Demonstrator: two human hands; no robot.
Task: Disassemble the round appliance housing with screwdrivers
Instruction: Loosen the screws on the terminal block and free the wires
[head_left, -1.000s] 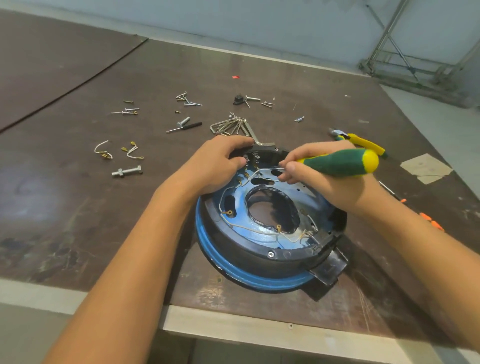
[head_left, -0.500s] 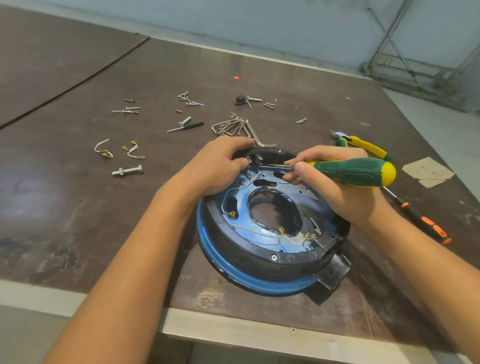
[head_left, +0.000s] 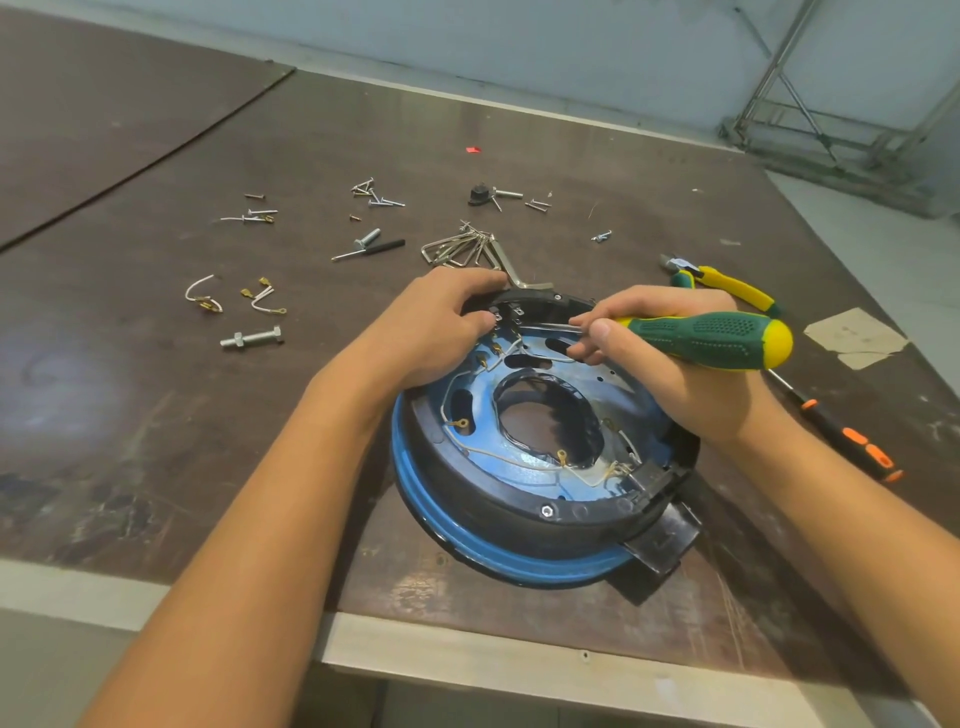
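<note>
The round housing (head_left: 493, 501) had a mirror-glossy blue metal plate set inside a smooth, semi-gloss black plastic ring. The screwdriver (head_left: 711, 338) paired a bright metal shaft with a matt green and yellow handle, dimpled like rubber. The dark brown desk (head_left: 156, 415) looked like matt, scuffed board, strewn with shiny metal screws (head_left: 382, 200) and a scrap of dull cardboard (head_left: 857, 338).

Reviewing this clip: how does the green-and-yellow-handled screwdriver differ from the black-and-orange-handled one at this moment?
The green-and-yellow-handled screwdriver is gripped in the right hand, shaft reaching to the far rim of the round blue-and-black housing; the black-and-orange-handled screwdriver lies untouched on the brown table. The green handle looks thicker, the black one slimmer. Both have metal shafts.
</note>
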